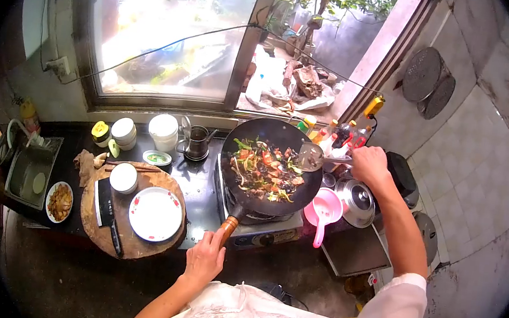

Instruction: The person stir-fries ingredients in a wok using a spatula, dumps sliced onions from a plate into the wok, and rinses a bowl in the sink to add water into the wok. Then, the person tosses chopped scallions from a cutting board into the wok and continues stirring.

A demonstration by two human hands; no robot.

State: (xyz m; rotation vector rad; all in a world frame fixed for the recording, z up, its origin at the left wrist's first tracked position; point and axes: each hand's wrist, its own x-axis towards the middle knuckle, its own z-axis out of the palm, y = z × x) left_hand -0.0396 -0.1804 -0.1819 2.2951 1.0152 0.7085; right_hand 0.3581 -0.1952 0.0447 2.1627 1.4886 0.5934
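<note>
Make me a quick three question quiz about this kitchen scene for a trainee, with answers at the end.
1. True or false: the left hand grips the wok by its handle.
2. What lies on the round chopping board beside the white plate: A a cleaver, B a whisk, C a fork?
3. Fill in: the right hand holds a ____ at the wok's rim.

Key: 1 true. 2 A, the cleaver. 3 spatula.

black wok (272, 137) | pink ladle (325, 210) | white plate (155, 214), red specks, perhaps flowers | brown wooden board (92, 220)
</note>
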